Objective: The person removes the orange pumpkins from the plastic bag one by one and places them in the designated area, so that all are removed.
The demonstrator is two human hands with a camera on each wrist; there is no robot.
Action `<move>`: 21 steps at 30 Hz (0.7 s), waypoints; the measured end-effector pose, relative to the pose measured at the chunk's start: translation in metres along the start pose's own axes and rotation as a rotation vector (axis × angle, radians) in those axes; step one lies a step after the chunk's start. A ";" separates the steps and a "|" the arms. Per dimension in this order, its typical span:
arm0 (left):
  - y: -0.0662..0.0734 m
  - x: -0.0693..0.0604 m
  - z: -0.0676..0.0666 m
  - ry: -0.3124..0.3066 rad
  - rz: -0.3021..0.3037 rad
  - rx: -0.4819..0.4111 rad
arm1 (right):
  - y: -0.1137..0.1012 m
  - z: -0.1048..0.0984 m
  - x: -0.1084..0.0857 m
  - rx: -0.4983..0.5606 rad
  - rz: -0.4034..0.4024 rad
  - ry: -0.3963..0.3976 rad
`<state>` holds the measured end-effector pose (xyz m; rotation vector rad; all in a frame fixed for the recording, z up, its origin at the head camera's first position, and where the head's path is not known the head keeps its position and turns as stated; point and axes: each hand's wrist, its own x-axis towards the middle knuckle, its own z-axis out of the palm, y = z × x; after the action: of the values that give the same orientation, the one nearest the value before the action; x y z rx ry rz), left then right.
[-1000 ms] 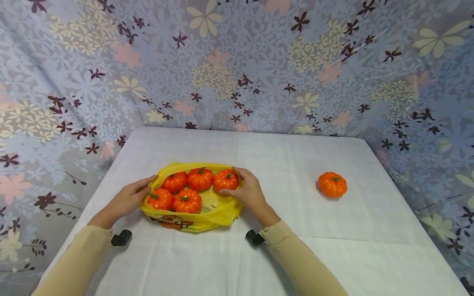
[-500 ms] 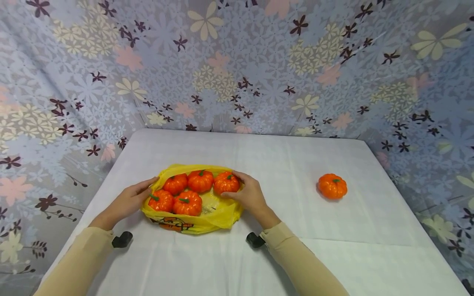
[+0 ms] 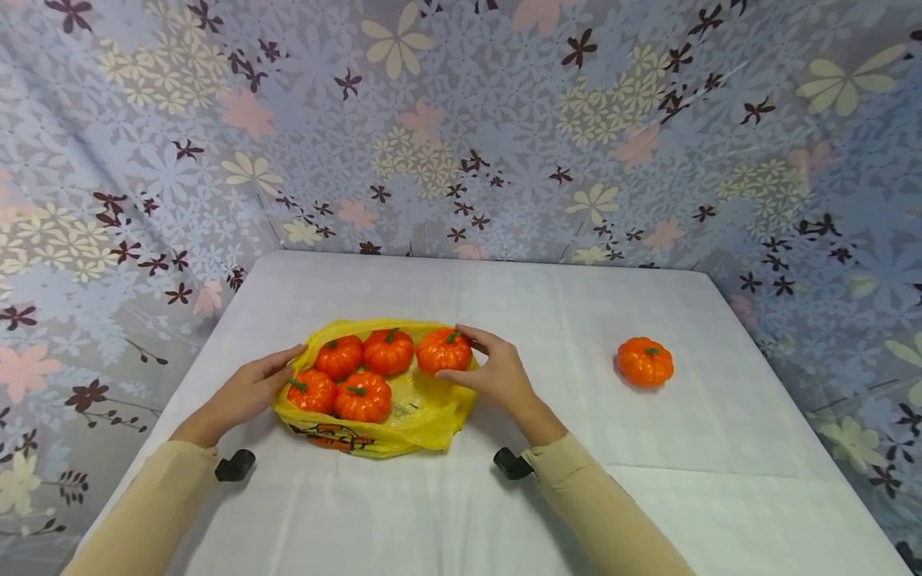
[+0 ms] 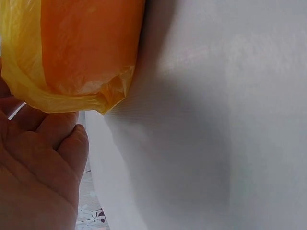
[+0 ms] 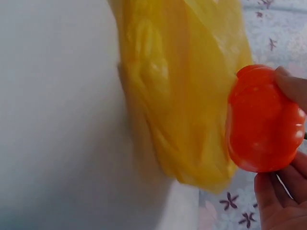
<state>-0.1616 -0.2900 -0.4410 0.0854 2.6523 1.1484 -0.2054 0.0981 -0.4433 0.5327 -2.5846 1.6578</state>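
Observation:
A yellow plastic bag (image 3: 425, 428) lies with its mouth spread wide. Several orange toy pumpkins (image 3: 363, 398) with green stems sit inside. My right hand (image 3: 504, 376) pinches the rightmost pumpkin (image 3: 442, 352) between thumb and fingers, at the right rim. The right wrist view shows this pumpkin (image 5: 264, 120) raised at the level of the bag's upper edge. At the bag's left side, my left hand (image 3: 248, 392) holds the rim. In the left wrist view its curled fingers (image 4: 60, 127) are against the bag (image 4: 62, 103); their tips are partly hidden.
Another orange pumpkin (image 3: 644, 362) stands alone on the white-covered table (image 3: 547, 304), well right of the bag. A flower-patterned cloth (image 3: 461, 120) hangs behind the table and at its sides. Black wrist-worn devices (image 3: 235, 466) show at both sleeves.
My right hand has lifted the rightmost pumpkin slightly and drawn it a little to the right. The left hand stays at the left rim. The lone pumpkin has not moved.

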 end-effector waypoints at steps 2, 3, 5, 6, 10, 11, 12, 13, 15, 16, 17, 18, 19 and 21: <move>0.000 0.001 0.000 -0.001 0.005 0.006 | 0.001 -0.008 -0.001 0.016 -0.002 0.013; 0.000 0.001 0.000 -0.002 0.007 0.008 | 0.002 -0.012 -0.001 0.019 0.001 0.024; -0.001 0.001 0.000 -0.002 0.005 0.010 | 0.004 -0.019 -0.001 0.020 0.005 0.047; -0.001 0.002 0.000 -0.004 0.001 0.010 | 0.005 -0.022 -0.001 0.015 0.008 0.059; 0.000 0.002 0.000 -0.007 -0.012 0.014 | 0.011 -0.034 -0.002 0.006 0.018 0.108; 0.000 0.002 0.000 -0.008 -0.014 0.013 | 0.012 -0.037 -0.002 0.005 0.023 0.120; 0.001 0.001 0.000 -0.008 -0.014 0.014 | 0.014 -0.040 -0.003 0.001 0.029 0.131; 0.001 0.001 0.000 -0.008 -0.013 0.014 | 0.015 -0.042 -0.004 0.001 0.037 0.142; 0.002 0.001 0.000 -0.006 -0.013 0.014 | 0.018 -0.048 -0.006 0.003 0.050 0.161; 0.002 0.000 0.000 -0.006 -0.013 0.016 | 0.020 -0.051 -0.007 0.003 0.057 0.171; 0.002 0.000 0.000 -0.005 -0.014 0.018 | 0.021 -0.054 -0.008 0.005 0.064 0.181; 0.002 0.000 0.000 -0.005 -0.014 0.022 | 0.023 -0.056 -0.010 0.011 0.071 0.189; 0.002 0.000 0.000 -0.006 -0.016 0.024 | 0.024 -0.059 -0.011 0.014 0.080 0.197; 0.003 0.000 0.000 -0.009 -0.020 0.029 | 0.028 -0.064 -0.014 0.021 0.092 0.214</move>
<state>-0.1619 -0.2883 -0.4389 0.0695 2.6569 1.1009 -0.2111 0.1689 -0.4425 0.2255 -2.4733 1.6676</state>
